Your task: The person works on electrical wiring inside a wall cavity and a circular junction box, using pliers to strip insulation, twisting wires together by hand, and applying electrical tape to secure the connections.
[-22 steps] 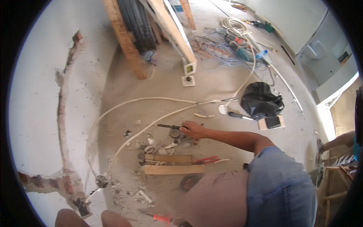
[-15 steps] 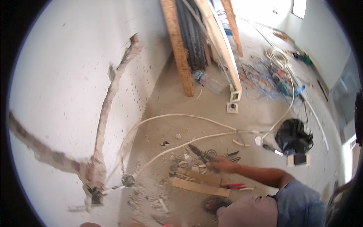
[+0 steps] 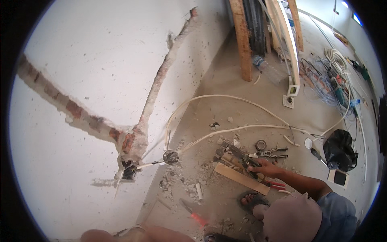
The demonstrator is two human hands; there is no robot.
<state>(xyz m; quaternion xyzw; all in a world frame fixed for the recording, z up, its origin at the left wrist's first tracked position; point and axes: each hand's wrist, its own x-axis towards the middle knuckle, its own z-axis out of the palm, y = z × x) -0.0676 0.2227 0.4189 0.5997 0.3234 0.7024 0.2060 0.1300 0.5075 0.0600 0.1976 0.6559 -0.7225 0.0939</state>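
Note:
My right hand [image 3: 264,167] reaches in from the right and is closed round dark-handled pliers [image 3: 241,155], their jaws pointing up and left over the rubble. Below it lie a pale wooden strip [image 3: 242,178] and a red-handled tool [image 3: 277,185]. Beyond the hand, a second pair of pliers [image 3: 272,153] and a black tape roll [image 3: 261,144] rest on the floor. Bare skin at the lower left edge looks like part of my left arm [image 3: 167,234]; its fingers are not clearly shown. A blurred red-handled tool [image 3: 198,220] lies near it.
A chased wall channel [image 3: 151,99] meets a broken-out hole [image 3: 130,169] on the left. White cable [image 3: 234,130] loops across the floor from a round box [image 3: 171,157]. Sockets, a plastic bottle [image 3: 268,68], leaning boards [image 3: 242,40] and a black bag [image 3: 340,149] stand beyond.
The view has swung left and down, so the scene sits further right and higher. My right hand has drawn the pliers nearer, to above the wooden strip.

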